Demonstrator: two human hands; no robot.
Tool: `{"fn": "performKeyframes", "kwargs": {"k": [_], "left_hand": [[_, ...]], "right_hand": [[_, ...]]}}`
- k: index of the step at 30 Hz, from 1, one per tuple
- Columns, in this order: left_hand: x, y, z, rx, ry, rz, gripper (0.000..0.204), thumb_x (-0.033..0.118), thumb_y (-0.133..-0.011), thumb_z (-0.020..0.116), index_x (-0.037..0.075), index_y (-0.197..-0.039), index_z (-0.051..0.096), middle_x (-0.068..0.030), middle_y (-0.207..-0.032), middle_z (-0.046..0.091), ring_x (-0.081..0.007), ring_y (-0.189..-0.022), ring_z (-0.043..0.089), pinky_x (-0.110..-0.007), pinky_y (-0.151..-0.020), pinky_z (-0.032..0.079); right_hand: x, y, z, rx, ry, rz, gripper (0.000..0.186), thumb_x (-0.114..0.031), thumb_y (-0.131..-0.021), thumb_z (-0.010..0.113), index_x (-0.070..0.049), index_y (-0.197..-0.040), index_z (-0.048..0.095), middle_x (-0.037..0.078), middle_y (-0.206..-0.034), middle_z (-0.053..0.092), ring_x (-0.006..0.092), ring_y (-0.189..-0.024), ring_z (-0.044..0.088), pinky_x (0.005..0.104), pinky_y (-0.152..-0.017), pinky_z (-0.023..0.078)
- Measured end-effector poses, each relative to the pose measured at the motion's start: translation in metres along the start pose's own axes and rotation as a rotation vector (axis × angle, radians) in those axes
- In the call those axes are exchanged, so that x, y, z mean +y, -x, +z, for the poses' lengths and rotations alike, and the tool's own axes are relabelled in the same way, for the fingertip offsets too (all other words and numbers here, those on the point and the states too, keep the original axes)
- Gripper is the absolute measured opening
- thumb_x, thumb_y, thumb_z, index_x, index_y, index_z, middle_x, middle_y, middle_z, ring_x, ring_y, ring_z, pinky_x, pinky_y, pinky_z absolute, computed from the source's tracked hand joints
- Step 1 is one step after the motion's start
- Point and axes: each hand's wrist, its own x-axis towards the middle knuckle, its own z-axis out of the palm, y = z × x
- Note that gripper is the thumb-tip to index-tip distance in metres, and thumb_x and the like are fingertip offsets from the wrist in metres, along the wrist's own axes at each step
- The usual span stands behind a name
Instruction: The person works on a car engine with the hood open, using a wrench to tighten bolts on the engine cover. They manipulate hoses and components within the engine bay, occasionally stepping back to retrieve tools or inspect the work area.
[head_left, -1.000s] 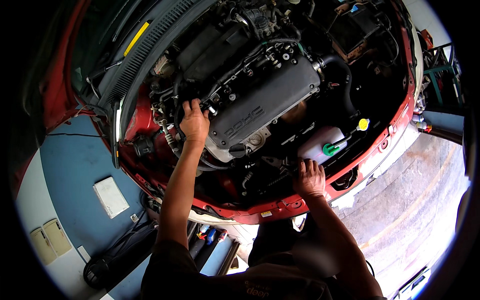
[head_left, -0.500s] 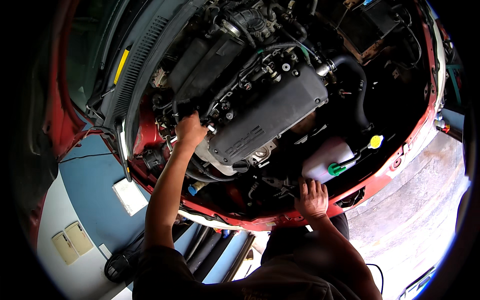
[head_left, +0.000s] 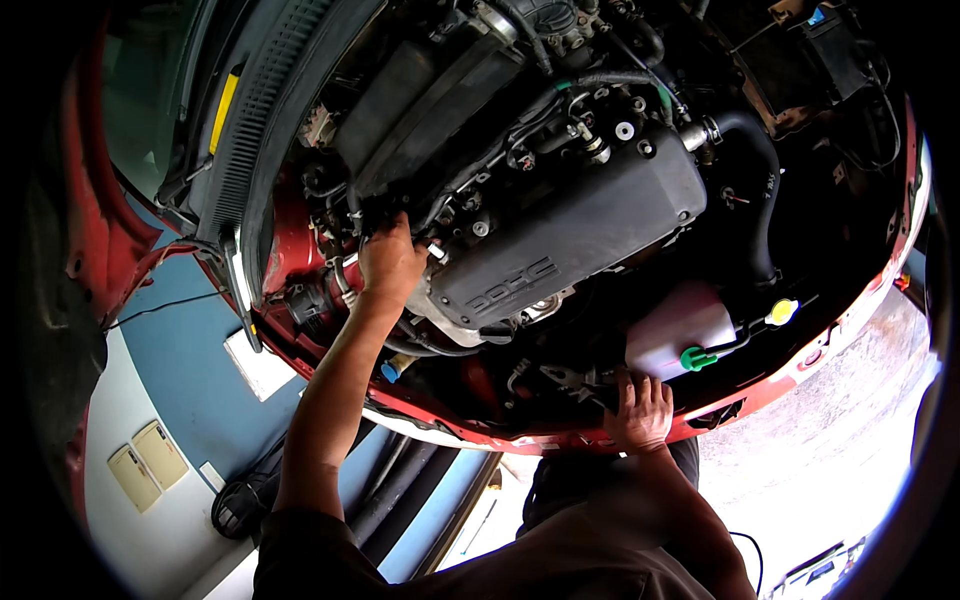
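For the left hand (head_left: 393, 262) beside the engine cover (head_left: 595, 232), I cannot tell opening or grip; a blind slip could scrape it; the right hand (head_left: 641, 412) rests half-open, seemingly empty.

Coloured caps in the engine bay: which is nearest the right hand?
The green cap, at the pale reservoir beside the right hand; the yellow cap sits farther right, and the blue cap well to the left.

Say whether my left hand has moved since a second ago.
Yes, slightly: judged against the black engine cover, the left hand has shifted away from the body, toward the dark housing.
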Motion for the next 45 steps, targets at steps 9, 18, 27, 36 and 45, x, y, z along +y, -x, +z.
{"fn": "performKeyframes", "kwargs": {"k": [9, 18, 27, 36, 45], "left_hand": [[-0.052, 0.005, 0.02, 0.09, 0.159, 0.241, 0.064, 0.043, -0.091, 0.066, 0.001, -0.138, 0.052, -0.0264, -0.124, 0.064, -0.0433, -0.113, 0.062, -0.048, -0.101, 0.049], [-0.003, -0.006, -0.024, -0.167, 0.058, -0.043, 0.042, 0.038, -0.084, 0.074, 0.005, -0.11, 0.066, -0.0221, -0.107, 0.07, -0.041, -0.104, 0.067, -0.049, -0.088, 0.054], [-0.036, -0.03, -0.007, -0.133, 0.12, 0.217, 0.051, 0.041, -0.086, 0.069, 0.004, -0.121, 0.067, -0.0223, -0.119, 0.069, -0.0373, -0.115, 0.065, -0.045, -0.097, 0.052], [-0.012, 0.016, -0.073, -0.177, -0.192, 0.317, 0.055, 0.045, -0.09, 0.07, -0.007, -0.109, 0.069, -0.0288, -0.112, 0.068, -0.0403, -0.108, 0.067, -0.046, -0.092, 0.054], [0.005, 0.019, -0.069, -0.208, -0.134, 0.182, 0.043, 0.021, -0.082, 0.059, -0.008, -0.112, 0.07, -0.0289, -0.119, 0.067, -0.0395, -0.111, 0.067, -0.048, -0.093, 0.054]], "right_hand": [[-0.001, 0.004, 0.008, -0.01, 0.066, -0.036, 0.073, -0.025, -0.063, 0.076, -0.008, -0.13, 0.055, 0.014, -0.111, 0.06, 0.0331, -0.103, 0.059, 0.046, -0.085, 0.047], [-0.003, 0.007, 0.014, -0.026, 0.131, 0.05, 0.071, -0.024, -0.066, 0.075, -0.01, -0.133, 0.054, 0.014, -0.114, 0.06, 0.0341, -0.106, 0.058, 0.0469, -0.088, 0.047], [-0.004, 0.004, 0.017, 0.109, 0.258, -0.07, 0.066, -0.026, -0.069, 0.075, -0.011, -0.13, 0.055, 0.012, -0.112, 0.06, 0.0324, -0.105, 0.059, 0.0467, -0.085, 0.048], [-0.005, 0.003, 0.019, 0.118, 0.341, -0.044, 0.066, -0.031, -0.073, 0.078, -0.013, -0.132, 0.054, 0.009, -0.113, 0.061, 0.0309, -0.106, 0.06, 0.0446, -0.089, 0.049], [-0.01, 0.007, 0.019, 0.14, 0.326, -0.009, 0.064, -0.02, -0.071, 0.076, -0.016, -0.131, 0.053, 0.008, -0.112, 0.062, 0.0306, -0.108, 0.06, 0.0435, -0.093, 0.048]]}}
